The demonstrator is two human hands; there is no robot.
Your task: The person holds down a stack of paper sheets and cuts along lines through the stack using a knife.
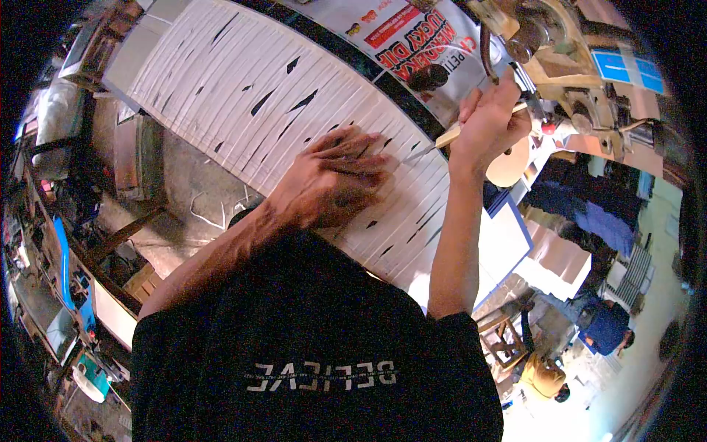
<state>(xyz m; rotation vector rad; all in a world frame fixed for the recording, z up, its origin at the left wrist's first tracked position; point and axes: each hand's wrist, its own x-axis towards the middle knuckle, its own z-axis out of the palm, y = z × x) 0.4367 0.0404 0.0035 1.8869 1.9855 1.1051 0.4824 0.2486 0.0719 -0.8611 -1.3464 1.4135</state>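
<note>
Resting a flat, loosely spread left hand (339, 177) on the striped panel (276, 136) lying before the body (317, 317), seemingly to steady it, while gripping in a curled right hand (490, 121) a thin tool (447, 138) slanted tip-down towards the panel, apparently for fine control.

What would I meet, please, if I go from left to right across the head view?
Long blue strip → the person's left hand → the person's right hand → small red round object → bright blue panel.
</note>
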